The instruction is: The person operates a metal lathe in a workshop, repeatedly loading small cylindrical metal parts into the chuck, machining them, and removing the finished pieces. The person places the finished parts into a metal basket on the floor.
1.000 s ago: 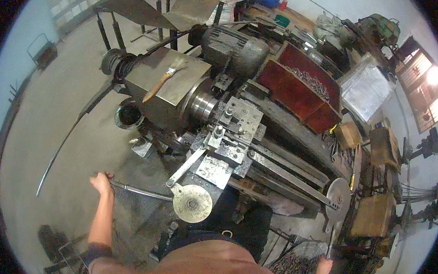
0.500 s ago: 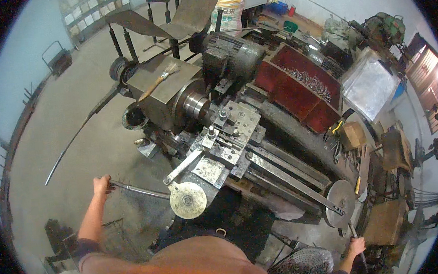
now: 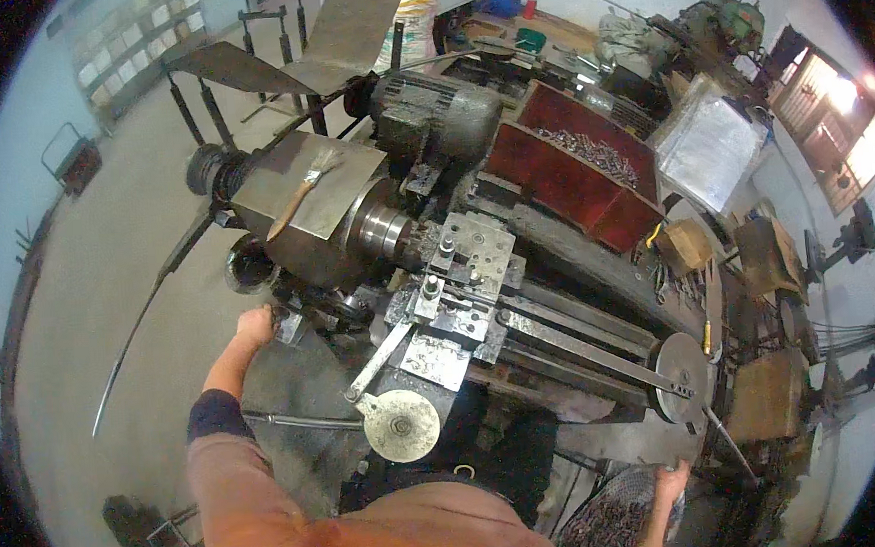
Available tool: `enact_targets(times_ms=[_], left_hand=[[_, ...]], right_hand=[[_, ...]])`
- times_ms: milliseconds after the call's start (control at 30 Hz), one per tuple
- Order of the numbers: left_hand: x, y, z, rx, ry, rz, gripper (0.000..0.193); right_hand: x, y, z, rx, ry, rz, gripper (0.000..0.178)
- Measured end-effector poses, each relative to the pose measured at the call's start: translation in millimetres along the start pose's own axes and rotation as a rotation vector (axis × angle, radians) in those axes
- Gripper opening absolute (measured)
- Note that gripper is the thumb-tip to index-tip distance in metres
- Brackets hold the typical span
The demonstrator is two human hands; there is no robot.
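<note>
Your left hand (image 3: 254,327) is out ahead at left, just beside a small metal tray (image 3: 292,330) below the headstock. Its fingers look curled inward; whether they grip or touch anything cannot be told from this view. Your right hand (image 3: 673,480) is low at right, fingers partly bent, over the edge of a round basket (image 3: 628,479) of small dark pieces. Contact with the basket, and anything within the fingers, cannot be confirmed.

The lathe (image 3: 461,322) stands directly before you. Its long axis runs diagonally, headstock at upper left, bed extending to lower right; the bright spindle nose (image 3: 383,232) points toward the carriage.

The left lever (image 3: 306,420) extends leftward from a pale disc (image 3: 402,426), nearly level, its outer end reaching your dark sleeve cuff (image 3: 218,415). The right lever (image 3: 730,444) slopes steeply down and right from a grey disc (image 3: 682,377), clear of your right hand.

On the headstock lies a brush (image 3: 293,204), bristles toward upper right, handle toward lower left.
</note>
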State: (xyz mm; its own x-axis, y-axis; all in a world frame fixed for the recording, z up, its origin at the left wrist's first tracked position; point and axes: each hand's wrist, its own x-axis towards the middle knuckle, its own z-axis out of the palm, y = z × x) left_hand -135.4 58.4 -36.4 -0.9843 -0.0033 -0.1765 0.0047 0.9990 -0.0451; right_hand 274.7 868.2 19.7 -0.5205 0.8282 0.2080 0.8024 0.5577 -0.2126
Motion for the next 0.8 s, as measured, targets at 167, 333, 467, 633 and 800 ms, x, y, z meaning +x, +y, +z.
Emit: enact_targets(times_ms=[167, 333, 467, 633, 800], left_hand=[[15.8, 21.1, 56.5, -0.251, 0.042, -0.362, 0.031], [11.5, 24.9, 35.0, -0.426, 0.044, -0.234, 0.036], [3.4, -4.2, 31.4, -0.100, -0.110, -0.023, 0.029], [-10.4, 0.5, 1.9, -0.239, -0.156, -0.069, 0.031], [-50.7, -28.3, -122.8, -0.258, 0.092, -0.093, 0.028]], right_hand=[[-35.4, -42.7, -21.1, 0.116, -0.206, 0.063, 0.033], [-20.4, -46.1, -27.6, 0.136, -0.084, -0.037, 0.029], [10.1, -145.5, -93.3, 0.202, -0.163, -0.042, 0.027], [70.7, -264.0, -96.8, 0.440, -0.105, -0.522, 0.033], [2.4, -485.5, -131.0, 0.750, -0.373, -1.118, 0.039]])
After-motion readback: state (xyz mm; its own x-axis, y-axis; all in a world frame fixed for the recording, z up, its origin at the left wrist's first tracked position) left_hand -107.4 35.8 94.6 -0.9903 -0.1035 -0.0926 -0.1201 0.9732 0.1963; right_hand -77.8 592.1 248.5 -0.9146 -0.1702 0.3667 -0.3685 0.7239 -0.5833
